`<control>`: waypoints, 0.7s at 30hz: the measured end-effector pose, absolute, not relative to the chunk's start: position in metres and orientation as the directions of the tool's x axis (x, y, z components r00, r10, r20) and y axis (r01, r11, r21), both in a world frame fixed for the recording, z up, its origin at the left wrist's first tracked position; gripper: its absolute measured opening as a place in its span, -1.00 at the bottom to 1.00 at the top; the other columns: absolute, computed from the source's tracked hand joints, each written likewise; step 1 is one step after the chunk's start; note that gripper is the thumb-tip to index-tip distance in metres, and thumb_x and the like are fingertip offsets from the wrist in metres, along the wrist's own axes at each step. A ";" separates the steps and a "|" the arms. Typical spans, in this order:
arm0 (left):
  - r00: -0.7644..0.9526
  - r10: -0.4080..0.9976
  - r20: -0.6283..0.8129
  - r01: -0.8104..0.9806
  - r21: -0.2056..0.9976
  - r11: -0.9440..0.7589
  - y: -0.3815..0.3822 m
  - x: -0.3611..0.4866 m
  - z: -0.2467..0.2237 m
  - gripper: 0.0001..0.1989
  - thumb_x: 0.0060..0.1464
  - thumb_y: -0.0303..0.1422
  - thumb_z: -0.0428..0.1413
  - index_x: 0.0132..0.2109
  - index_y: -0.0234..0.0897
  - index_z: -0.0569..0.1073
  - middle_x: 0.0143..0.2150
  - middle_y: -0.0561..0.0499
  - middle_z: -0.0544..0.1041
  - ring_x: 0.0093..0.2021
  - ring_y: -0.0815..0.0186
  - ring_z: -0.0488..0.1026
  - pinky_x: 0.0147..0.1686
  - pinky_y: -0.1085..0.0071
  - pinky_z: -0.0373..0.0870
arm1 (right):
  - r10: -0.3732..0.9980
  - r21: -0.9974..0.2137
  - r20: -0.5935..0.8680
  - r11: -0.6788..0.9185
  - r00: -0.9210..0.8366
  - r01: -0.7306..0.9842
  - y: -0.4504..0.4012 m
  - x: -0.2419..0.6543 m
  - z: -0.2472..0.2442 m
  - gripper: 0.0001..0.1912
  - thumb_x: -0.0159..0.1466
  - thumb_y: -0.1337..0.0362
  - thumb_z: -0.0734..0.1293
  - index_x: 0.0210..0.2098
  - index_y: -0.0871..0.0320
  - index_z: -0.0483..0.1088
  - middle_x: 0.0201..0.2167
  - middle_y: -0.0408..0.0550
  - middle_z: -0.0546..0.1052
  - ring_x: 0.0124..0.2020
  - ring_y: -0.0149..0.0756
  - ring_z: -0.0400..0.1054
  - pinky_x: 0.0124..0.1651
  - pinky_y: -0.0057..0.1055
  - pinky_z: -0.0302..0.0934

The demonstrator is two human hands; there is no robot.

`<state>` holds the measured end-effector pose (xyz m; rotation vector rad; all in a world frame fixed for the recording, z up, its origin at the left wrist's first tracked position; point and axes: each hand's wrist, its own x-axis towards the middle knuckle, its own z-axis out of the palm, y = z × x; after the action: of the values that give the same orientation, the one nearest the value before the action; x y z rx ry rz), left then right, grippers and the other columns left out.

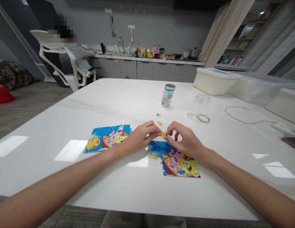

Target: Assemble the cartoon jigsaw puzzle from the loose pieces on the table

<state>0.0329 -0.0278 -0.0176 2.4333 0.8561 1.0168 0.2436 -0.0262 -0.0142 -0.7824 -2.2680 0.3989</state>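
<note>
Between my two hands is a small yellow puzzle piece (pixel 163 134), pinched at its left by the fingertips of my left hand (pixel 147 133) and at its right by my right hand (pixel 184 137). Just below lies a partly assembled jigsaw puzzle (pixel 178 161) with a pink and a yellow cartoon figure in a boat; its lower left part is open. A picture card (pixel 109 137) with the same scene lies left, partly behind my left hand. Loose beyond my fingers are a yellow piece (pixel 159 123) and a blue-and-yellow piece (pixel 158 115).
A cartoon-printed tin (pixel 168 95) stands upright on the white table (pixel 102 180). Right of it are a clear jar (pixel 202 101), a ring-shaped lid (pixel 203 118), a cable (pixel 244 120) and storage boxes (pixel 215 80). A person sits in a white chair (pixel 66 60) beyond the table.
</note>
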 end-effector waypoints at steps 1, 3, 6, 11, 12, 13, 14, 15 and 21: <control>0.555 0.658 0.510 0.393 0.536 -0.747 -0.028 0.033 -0.018 -0.88 0.22 -0.46 -0.01 -0.25 -0.26 0.42 -0.31 0.05 0.39 -0.33 0.40 0.33 -0.35 0.45 0.28 | 0.634 -0.480 0.515 0.771 -0.578 0.418 -0.026 0.244 -0.014 -0.94 0.22 0.39 0.26 -0.32 0.12 0.25 -0.40 -0.10 0.38 -0.42 -0.38 0.25 -0.51 -0.44 0.23; 0.555 0.659 0.509 0.393 0.537 -0.746 -0.028 0.033 -0.017 -0.88 0.22 -0.47 -0.01 -0.25 -0.27 0.42 -0.32 0.05 0.39 -0.33 0.41 0.33 -0.35 0.46 0.28 | 0.628 -0.478 0.517 0.776 -0.582 0.412 -0.026 0.244 -0.014 -0.94 0.22 0.40 0.24 -0.32 0.12 0.26 -0.40 -0.10 0.37 -0.41 -0.38 0.25 -0.51 -0.45 0.23; 0.559 0.658 0.505 0.387 0.542 -0.746 -0.028 0.033 -0.017 -0.88 0.22 -0.46 0.00 -0.26 -0.27 0.41 -0.32 0.05 0.38 -0.34 0.41 0.32 -0.36 0.47 0.27 | 0.619 -0.474 0.519 0.782 -0.589 0.405 -0.026 0.244 -0.014 -0.91 0.21 0.43 0.23 -0.32 0.13 0.27 -0.40 -0.11 0.36 -0.41 -0.39 0.25 -0.50 -0.46 0.22; 0.559 0.657 0.505 0.378 0.550 -0.745 -0.029 0.033 -0.017 -0.89 0.22 -0.44 0.00 -0.26 -0.27 0.41 -0.34 0.07 0.36 -0.36 0.43 0.30 -0.37 0.48 0.25 | 0.624 -0.477 0.514 0.778 -0.589 0.408 -0.027 0.244 -0.014 -0.92 0.22 0.42 0.24 -0.30 0.13 0.26 -0.39 -0.10 0.37 -0.41 -0.38 0.25 -0.50 -0.45 0.23; 0.560 0.658 0.503 0.379 0.551 -0.743 -0.029 0.033 -0.016 -0.89 0.22 -0.44 0.00 -0.26 -0.27 0.41 -0.34 0.07 0.36 -0.36 0.43 0.30 -0.37 0.48 0.25 | 0.626 -0.482 0.512 0.776 -0.588 0.407 -0.027 0.244 -0.014 -0.93 0.22 0.40 0.24 -0.30 0.13 0.25 -0.39 -0.10 0.37 -0.41 -0.38 0.25 -0.50 -0.44 0.23; 0.561 0.660 0.500 0.381 0.552 -0.741 -0.029 0.033 -0.016 -0.88 0.22 -0.43 0.00 -0.26 -0.27 0.41 -0.34 0.07 0.36 -0.36 0.42 0.30 -0.37 0.47 0.25 | 0.629 -0.488 0.509 0.773 -0.587 0.406 -0.028 0.244 -0.013 -0.94 0.23 0.39 0.24 -0.30 0.13 0.25 -0.39 -0.09 0.37 -0.40 -0.37 0.26 -0.50 -0.44 0.23; 0.561 0.663 0.495 0.384 0.554 -0.739 -0.029 0.033 -0.016 -0.88 0.23 -0.42 -0.01 -0.26 -0.27 0.41 -0.34 0.06 0.37 -0.36 0.42 0.30 -0.37 0.47 0.25 | 0.632 -0.493 0.507 0.771 -0.586 0.404 -0.028 0.245 -0.013 -0.95 0.23 0.38 0.23 -0.29 0.13 0.25 -0.39 -0.09 0.38 -0.40 -0.37 0.26 -0.50 -0.44 0.23; 0.562 0.666 0.490 0.388 0.555 -0.736 -0.029 0.033 -0.015 -0.88 0.23 -0.42 -0.01 -0.26 -0.26 0.41 -0.34 0.06 0.37 -0.35 0.42 0.30 -0.37 0.47 0.25 | 0.635 -0.498 0.504 0.768 -0.586 0.403 -0.028 0.245 -0.013 -0.95 0.24 0.37 0.23 -0.29 0.13 0.25 -0.38 -0.09 0.38 -0.40 -0.37 0.26 -0.50 -0.44 0.24; 0.567 0.663 0.489 0.380 0.560 -0.737 -0.029 0.034 -0.015 -0.86 0.25 -0.41 -0.04 -0.26 -0.26 0.39 -0.34 0.06 0.36 -0.33 0.40 0.31 -0.33 0.45 0.25 | 0.642 -0.497 0.498 0.762 -0.583 0.414 -0.027 0.244 -0.011 -0.95 0.29 0.35 0.17 -0.30 0.12 0.25 -0.39 -0.09 0.38 -0.40 -0.35 0.27 -0.44 -0.41 0.25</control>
<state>0.0336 -0.0289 -0.0148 2.4092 0.8454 0.9888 0.2441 -0.0275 -0.0107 -0.7852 -2.2728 0.4320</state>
